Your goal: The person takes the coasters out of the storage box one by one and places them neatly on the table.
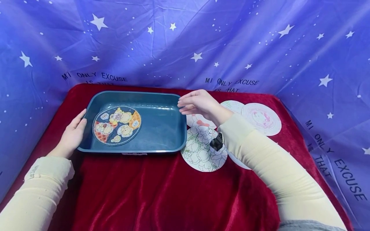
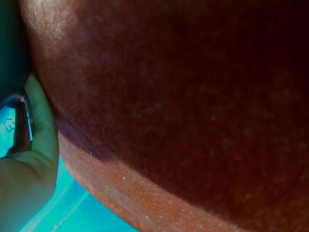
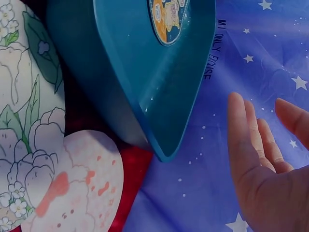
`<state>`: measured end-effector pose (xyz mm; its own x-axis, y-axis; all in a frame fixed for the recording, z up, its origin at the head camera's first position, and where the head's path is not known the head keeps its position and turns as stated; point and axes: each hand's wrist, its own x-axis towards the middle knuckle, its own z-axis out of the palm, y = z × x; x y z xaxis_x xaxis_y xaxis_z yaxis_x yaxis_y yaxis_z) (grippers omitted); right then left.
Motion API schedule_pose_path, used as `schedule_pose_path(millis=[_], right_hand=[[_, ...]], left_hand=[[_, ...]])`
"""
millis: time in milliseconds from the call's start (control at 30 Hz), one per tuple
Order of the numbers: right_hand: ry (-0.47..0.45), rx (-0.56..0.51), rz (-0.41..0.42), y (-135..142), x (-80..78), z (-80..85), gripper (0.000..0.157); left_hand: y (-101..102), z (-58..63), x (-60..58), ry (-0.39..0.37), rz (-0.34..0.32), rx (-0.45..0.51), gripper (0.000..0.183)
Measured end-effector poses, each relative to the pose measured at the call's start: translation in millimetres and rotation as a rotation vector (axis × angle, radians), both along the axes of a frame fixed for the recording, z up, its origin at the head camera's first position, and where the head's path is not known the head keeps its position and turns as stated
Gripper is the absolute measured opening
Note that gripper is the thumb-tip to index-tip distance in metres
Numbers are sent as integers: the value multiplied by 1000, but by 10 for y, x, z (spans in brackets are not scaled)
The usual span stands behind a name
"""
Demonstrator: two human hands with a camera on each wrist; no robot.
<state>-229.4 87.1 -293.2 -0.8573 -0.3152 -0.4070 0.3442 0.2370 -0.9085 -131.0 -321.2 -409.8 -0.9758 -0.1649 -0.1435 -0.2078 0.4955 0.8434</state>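
Note:
A dark teal plastic tub (image 1: 157, 131) stands on the red cloth. Inside it, toward the left, lies a round mat (image 1: 117, 126) printed with cartoon bears. My left hand (image 1: 70, 134) touches the tub's left outer wall with its fingers extended. In the left wrist view, that hand (image 2: 29, 159) meets the dark tub side at the left edge. My right hand (image 1: 199, 103) is beside the tub's far right corner, its fingers nearly straight and holding nothing. A gap separates the right hand (image 3: 270, 169) from the tub in the right wrist view.
Several round printed mats lie right of the tub: a floral one (image 1: 203, 154), a pink-patterned one (image 1: 261, 118), and one with a red bow (image 1: 202, 122), partly overlapping. My right forearm hides some of them. Blue star-patterned fabric (image 1: 173, 45) hangs behind and at both sides.

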Motion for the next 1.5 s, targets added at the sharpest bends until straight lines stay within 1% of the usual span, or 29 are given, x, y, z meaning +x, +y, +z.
schedule_pose_path(millis=[300, 533, 833, 1067, 1200, 1367, 1500], right_hand=[[-17, -58, -14, -100, -14, -25, 32], [-51, -90, -47, -183, -66, -71, 33], [-73, -108, -62, -243, -127, -108, 34], [-87, -148, -68, -307, -167, -124, 36], [-96, -184, -74, -370, -188, -144, 35], [-107, -199, -79, -439, -206, -174, 33], [-138, -221, -107, -490, -236, -203, 31]], left_hand=[[-19, 1, 3, -3, -6, -2, 57], [-4, 14, 4, -11, -9, 5, 58], [4, 14, -27, -5, -15, 11, 58], [2, 20, -39, -1, -10, 11, 58], [-12, 22, -33, 4, -4, 3, 57], [-15, 20, -21, -4, -5, 1, 57], [-17, 6, -12, -7, -5, -2, 57]])
